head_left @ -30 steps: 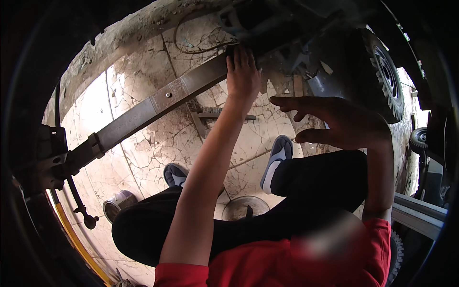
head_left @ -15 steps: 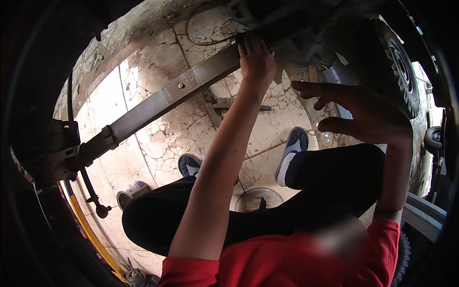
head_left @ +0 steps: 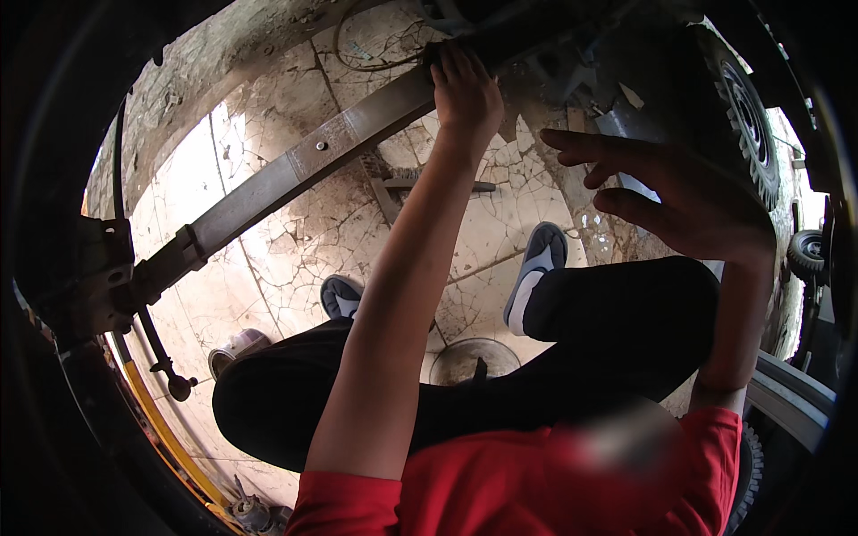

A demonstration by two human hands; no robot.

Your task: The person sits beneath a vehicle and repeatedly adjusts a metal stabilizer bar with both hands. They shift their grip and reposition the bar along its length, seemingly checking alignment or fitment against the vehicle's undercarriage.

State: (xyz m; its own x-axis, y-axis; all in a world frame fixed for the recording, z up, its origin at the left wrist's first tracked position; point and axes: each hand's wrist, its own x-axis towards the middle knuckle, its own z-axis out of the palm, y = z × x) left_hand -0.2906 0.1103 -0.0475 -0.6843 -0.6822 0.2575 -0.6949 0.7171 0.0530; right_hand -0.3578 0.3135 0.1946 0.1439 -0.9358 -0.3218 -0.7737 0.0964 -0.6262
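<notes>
Running from nine o'clock to twelve, the beam (head_left: 234, 207) is smooth, straight-edged metal with a round stud (head_left: 321, 146), above cracked tiles (head_left: 295, 243). Open room parts the hands. At twelve, the left hand (head_left: 469, 96) lies over the beam's shadowed end, seemingly touching; whether it grips, I cannot tell. Toward two, before a knobbly tyre (head_left: 749, 125), the right hand (head_left: 679, 196) hangs half spread, empty.

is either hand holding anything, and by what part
The fingers of the left hand lie over the metal bar; whether they grip it cannot be told. The right hand is open, holding nothing visible.
</notes>
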